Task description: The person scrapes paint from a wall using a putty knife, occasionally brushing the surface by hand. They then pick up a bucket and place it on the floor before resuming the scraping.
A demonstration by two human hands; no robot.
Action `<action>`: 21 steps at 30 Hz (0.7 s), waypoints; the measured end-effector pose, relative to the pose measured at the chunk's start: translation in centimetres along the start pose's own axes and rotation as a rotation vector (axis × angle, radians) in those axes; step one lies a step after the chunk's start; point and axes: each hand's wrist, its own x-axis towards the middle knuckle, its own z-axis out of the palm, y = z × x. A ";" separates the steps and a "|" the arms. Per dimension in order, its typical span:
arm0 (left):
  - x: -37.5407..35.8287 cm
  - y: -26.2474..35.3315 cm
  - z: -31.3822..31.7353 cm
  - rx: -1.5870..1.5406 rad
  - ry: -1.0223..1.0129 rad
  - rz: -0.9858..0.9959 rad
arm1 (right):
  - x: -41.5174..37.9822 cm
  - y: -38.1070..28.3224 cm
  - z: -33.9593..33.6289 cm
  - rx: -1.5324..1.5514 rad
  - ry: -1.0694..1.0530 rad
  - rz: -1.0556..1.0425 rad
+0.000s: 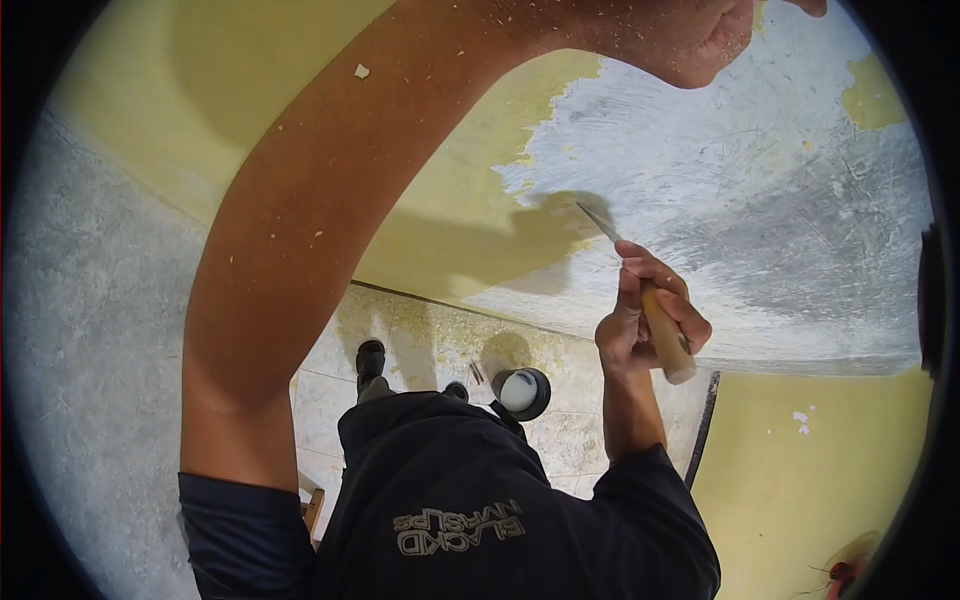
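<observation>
My right hand [640, 320] is wrapped round the wooden handle of a scraper [668, 338]. Its thin metal blade, seen nearly edge-on, points up and left, the tip over the border between yellow paint [450, 235] and a bare grey-white patch [690, 180] of wall. The hand's shadow falls on the wall around the tip. My left arm reaches across the top, dotted with paint flakes [362, 71]. At the upper right, my left hand [690, 45] is close to the wall, its fingers mostly cut off by the frame edge.
On the floor below stands a dark bucket [540, 398] with something white in it. Paint crumbs [505, 350] lie along the wall's foot. My sandalled foot [370, 360] is beside them. A wooden piece [314, 510] shows at lower left, and a red object with wires [842, 578] at lower right.
</observation>
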 end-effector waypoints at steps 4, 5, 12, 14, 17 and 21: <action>-0.1 -0.1 -0.1 -0.007 0.025 0.009 | 0.1 0.2 -0.5 0.050 0.007 -0.022; -0.1 -0.1 0.0 -0.005 0.017 0.006 | 0.5 -0.1 -0.9 0.062 0.000 0.019; -0.2 -0.3 0.0 0.007 -0.096 -0.015 | 0.5 -0.2 -0.3 0.029 -0.029 0.070; -0.2 -0.1 0.2 -0.018 -0.052 -0.021 | 0.3 0.7 0.3 0.126 0.115 0.022; 0.1 -0.1 0.1 -0.025 -0.021 -0.022 | 0.2 -0.1 0.2 0.085 -0.018 0.082; -0.1 0.0 0.1 -0.026 -0.047 -0.039 | -0.6 -0.1 0.5 0.040 0.004 0.021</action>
